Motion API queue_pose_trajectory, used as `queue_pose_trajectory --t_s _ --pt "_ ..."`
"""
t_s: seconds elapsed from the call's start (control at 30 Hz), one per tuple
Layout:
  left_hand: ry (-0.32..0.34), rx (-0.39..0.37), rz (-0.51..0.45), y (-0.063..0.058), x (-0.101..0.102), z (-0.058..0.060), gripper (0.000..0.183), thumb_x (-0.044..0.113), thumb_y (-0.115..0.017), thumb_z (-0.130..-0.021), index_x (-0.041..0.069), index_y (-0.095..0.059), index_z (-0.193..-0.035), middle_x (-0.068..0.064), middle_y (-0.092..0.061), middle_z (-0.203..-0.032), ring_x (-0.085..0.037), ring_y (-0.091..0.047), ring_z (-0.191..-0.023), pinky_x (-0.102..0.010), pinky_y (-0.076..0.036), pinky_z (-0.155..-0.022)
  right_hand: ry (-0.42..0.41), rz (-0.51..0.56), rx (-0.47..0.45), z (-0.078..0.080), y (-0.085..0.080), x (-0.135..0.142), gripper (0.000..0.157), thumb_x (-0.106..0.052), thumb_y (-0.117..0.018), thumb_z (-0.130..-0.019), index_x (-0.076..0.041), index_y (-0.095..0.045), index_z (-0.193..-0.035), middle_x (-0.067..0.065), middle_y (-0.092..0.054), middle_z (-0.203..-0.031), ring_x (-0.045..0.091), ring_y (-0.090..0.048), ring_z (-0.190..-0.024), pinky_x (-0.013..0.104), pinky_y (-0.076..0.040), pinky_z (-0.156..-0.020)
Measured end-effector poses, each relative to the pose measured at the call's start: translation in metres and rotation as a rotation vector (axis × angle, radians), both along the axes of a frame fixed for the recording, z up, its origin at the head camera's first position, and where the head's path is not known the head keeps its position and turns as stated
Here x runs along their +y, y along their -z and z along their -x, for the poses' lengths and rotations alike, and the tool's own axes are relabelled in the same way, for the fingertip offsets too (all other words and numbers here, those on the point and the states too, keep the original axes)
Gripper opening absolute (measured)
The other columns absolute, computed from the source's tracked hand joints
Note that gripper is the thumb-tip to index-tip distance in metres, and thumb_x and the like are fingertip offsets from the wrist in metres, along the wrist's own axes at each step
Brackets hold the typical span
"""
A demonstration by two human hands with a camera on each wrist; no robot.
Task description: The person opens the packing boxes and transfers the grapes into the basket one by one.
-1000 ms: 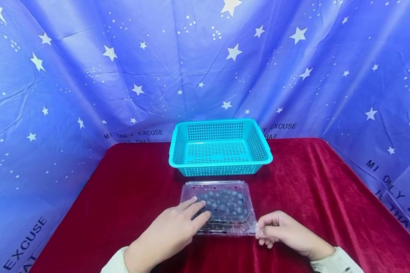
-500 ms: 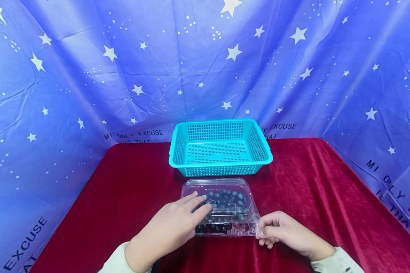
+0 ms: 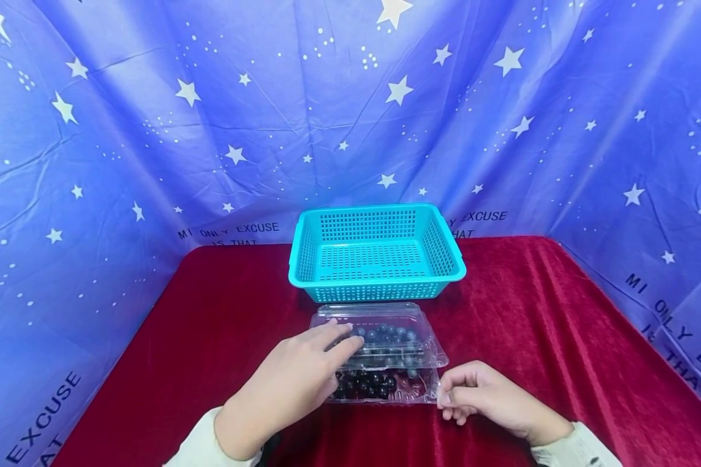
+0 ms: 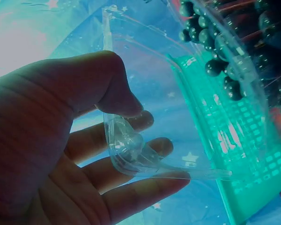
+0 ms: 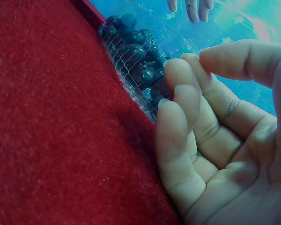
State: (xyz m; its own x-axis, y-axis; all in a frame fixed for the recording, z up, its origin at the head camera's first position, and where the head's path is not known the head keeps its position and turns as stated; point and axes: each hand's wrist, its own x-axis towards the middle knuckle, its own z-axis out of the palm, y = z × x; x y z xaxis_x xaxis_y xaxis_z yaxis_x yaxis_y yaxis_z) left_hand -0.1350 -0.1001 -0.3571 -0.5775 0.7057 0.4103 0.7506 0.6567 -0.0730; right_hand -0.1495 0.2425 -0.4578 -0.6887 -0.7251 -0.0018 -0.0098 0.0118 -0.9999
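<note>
A clear plastic clamshell box (image 3: 417,392) holding dark round grapes (image 3: 365,386) lies on the table before me, its lid (image 3: 380,318) tilted up along the near side. My left hand (image 3: 289,383) pinches the lid's near left corner. In the left wrist view the thumb lies over that clear corner (image 4: 126,140), with the fingers behind it. At the box's near right corner my right hand (image 3: 485,395) pinches the rim of the base between thumb and index finger. The left part of the box is hidden behind the left hand.
A turquoise perforated basket (image 3: 376,290) stands just behind the box. Dark red velvet cloth (image 3: 222,305) covers the table. A blue curtain with white stars (image 3: 304,110) hangs behind and along both sides.
The lid's near edge has risen away from the base, baring the grapes at the front. The left hand has moved up slightly with it; the right hand has stayed in place.
</note>
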Motion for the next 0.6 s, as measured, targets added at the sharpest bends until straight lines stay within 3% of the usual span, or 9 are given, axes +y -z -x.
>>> queue_pose_trajectory --t_s 0.23,0.43,0.6 --pt "-0.014 -0.008 -0.023 -0.008 0.002 0.003 0.064 0.018 -0.082 -0.067 0.020 -0.058 -0.126 -0.002 -0.061 -0.122 -0.016 -0.060 -0.113 -0.030 -0.057 -0.079 0.001 -0.002 0.002 0.001 0.001 0.001 0.015 0.002 -0.048 -0.092 0.008 -0.062 -0.089 0.030 -0.059 -0.074 0.023 -0.067 -0.073 0.040 -0.057 -0.059" --pt "-0.026 0.006 -0.050 -0.013 0.000 0.009 0.060 0.012 -0.077 -0.070 0.019 -0.059 -0.126 -0.003 -0.061 -0.123 -0.018 -0.059 -0.116 -0.029 -0.057 -0.075 -0.009 0.016 0.016 0.002 0.002 0.001 0.015 0.003 -0.047 -0.091 0.008 -0.062 -0.089 0.028 -0.059 -0.074 0.024 -0.067 -0.073 0.041 -0.057 -0.059" --pt "-0.051 0.019 -0.059 -0.022 -0.004 0.013 0.061 0.014 -0.077 -0.071 0.019 -0.058 -0.128 -0.002 -0.062 -0.124 -0.016 -0.063 -0.108 -0.029 -0.057 -0.076 -0.016 0.025 0.018 0.002 0.003 0.000 0.016 0.003 -0.048 -0.092 0.008 -0.062 -0.089 0.028 -0.059 -0.073 0.026 -0.066 -0.072 0.041 -0.056 -0.058"
